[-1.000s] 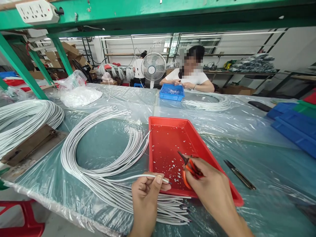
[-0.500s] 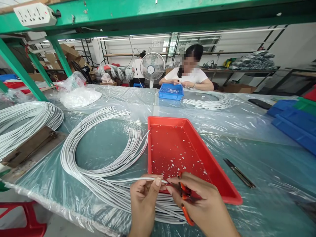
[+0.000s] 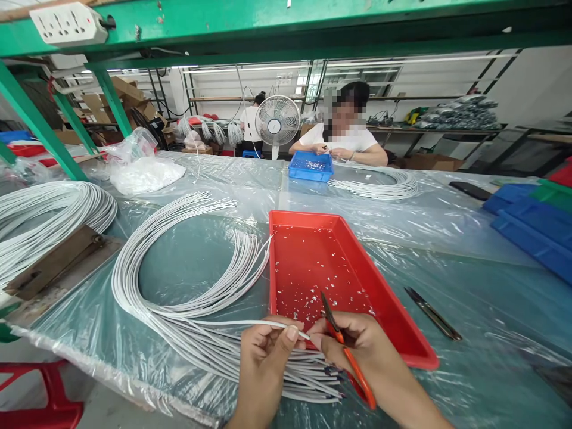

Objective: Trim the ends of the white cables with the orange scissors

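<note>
My left hand (image 3: 268,351) pinches a white cable (image 3: 268,323) between thumb and fingers near its end. My right hand (image 3: 357,342) holds a pair of orange-handled scissors (image 3: 356,366), its dark blades pointing up and away. Thumb and forefinger of that hand also meet at the cable's tip, which they partly hide. Both hands are over the near edge of a red tray (image 3: 384,298) with small white scraps in it. Under and left of them lies a coiled bundle of white cables (image 3: 129,268), with its cut ends below my right hand.
Metal tweezers (image 3: 432,314) lie right of the tray. Another cable coil (image 3: 89,205) and a brown block (image 3: 53,262) are at left. Across the table a person (image 3: 342,140) works over a blue tray (image 3: 311,174). Blue bins (image 3: 536,223) stand at right; a green beam (image 3: 286,30) crosses overhead.
The scissors have swung in my right hand, so the blades now point upward away from the cable. The right fingertips have closed on the cable's tip. My left hand keeps its pinch.
</note>
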`<action>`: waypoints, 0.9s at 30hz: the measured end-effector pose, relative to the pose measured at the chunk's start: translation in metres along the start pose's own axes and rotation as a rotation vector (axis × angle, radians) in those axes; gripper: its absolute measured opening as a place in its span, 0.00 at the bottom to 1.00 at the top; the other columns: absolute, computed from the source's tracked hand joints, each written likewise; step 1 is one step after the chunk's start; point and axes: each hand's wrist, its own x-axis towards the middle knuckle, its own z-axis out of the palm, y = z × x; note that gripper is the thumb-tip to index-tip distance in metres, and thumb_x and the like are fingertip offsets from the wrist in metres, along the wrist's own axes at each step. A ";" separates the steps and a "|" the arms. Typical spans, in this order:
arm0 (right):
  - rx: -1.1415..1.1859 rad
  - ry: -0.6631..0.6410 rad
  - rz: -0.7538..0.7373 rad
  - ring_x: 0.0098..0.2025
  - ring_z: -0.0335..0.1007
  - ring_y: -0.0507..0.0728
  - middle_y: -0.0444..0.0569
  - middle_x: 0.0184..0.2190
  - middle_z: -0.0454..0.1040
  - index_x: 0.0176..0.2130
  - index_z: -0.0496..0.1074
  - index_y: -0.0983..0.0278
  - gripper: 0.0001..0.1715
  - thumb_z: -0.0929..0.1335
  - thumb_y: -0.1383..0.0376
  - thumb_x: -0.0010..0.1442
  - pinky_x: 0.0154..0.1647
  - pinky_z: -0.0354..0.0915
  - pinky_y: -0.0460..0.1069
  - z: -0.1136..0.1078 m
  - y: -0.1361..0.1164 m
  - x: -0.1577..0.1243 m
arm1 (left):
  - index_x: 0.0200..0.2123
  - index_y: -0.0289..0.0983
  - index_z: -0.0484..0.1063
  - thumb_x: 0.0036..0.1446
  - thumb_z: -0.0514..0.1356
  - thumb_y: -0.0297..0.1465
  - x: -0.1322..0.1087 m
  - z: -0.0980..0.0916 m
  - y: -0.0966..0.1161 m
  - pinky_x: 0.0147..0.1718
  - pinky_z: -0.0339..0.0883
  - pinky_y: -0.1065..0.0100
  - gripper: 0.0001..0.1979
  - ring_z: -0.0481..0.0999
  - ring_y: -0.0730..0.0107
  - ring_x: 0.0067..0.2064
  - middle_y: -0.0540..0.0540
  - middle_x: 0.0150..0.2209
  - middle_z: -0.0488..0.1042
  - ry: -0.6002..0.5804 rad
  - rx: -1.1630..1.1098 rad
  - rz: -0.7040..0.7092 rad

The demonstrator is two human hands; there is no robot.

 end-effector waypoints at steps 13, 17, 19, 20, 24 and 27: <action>0.253 -0.006 0.136 0.17 0.53 0.46 0.38 0.15 0.60 0.21 0.68 0.66 0.12 0.71 0.61 0.44 0.19 0.52 0.42 0.003 0.003 -0.006 | 0.31 0.34 0.75 0.54 0.58 0.31 -0.001 -0.002 0.007 0.31 0.63 0.73 0.08 0.74 0.72 0.29 0.47 0.30 0.76 -0.065 -0.011 -0.007; 0.088 0.023 -0.008 0.22 0.59 0.50 0.41 0.19 0.64 0.24 0.69 0.65 0.11 0.71 0.60 0.47 0.22 0.58 0.43 0.001 0.008 -0.009 | 0.31 0.34 0.74 0.57 0.55 0.32 -0.002 -0.003 0.006 0.32 0.62 0.72 0.10 0.73 0.70 0.29 0.48 0.25 0.75 -0.086 -0.003 -0.011; -0.022 0.064 -0.121 0.24 0.62 0.51 0.42 0.21 0.67 0.25 0.70 0.65 0.08 0.70 0.62 0.48 0.24 0.60 0.43 0.002 0.011 -0.012 | 0.31 0.34 0.73 0.58 0.53 0.33 -0.002 -0.003 0.006 0.32 0.61 0.72 0.12 0.73 0.70 0.28 0.48 0.23 0.74 -0.100 -0.013 -0.005; -0.071 0.082 -0.177 0.24 0.63 0.51 0.43 0.21 0.68 0.26 0.70 0.65 0.06 0.69 0.63 0.49 0.24 0.61 0.43 0.003 0.012 -0.013 | 0.30 0.34 0.73 0.59 0.52 0.33 -0.002 -0.003 0.005 0.31 0.61 0.72 0.12 0.72 0.70 0.28 0.49 0.23 0.74 -0.104 -0.021 -0.003; -0.255 0.142 -0.362 0.24 0.67 0.53 0.47 0.23 0.71 0.28 0.72 0.65 0.05 0.67 0.65 0.52 0.24 0.64 0.44 0.009 0.014 -0.019 | 0.27 0.34 0.73 0.57 0.55 0.33 0.000 -0.004 0.004 0.31 0.61 0.73 0.11 0.70 0.73 0.26 0.50 0.22 0.73 -0.089 -0.058 0.006; -0.380 0.217 -0.446 0.22 0.66 0.52 0.45 0.20 0.69 0.28 0.72 0.65 0.05 0.67 0.66 0.53 0.23 0.63 0.44 0.011 0.012 -0.021 | 0.29 0.34 0.75 0.54 0.57 0.33 0.001 -0.004 0.001 0.31 0.62 0.72 0.09 0.70 0.72 0.27 0.48 0.24 0.74 -0.076 -0.080 -0.002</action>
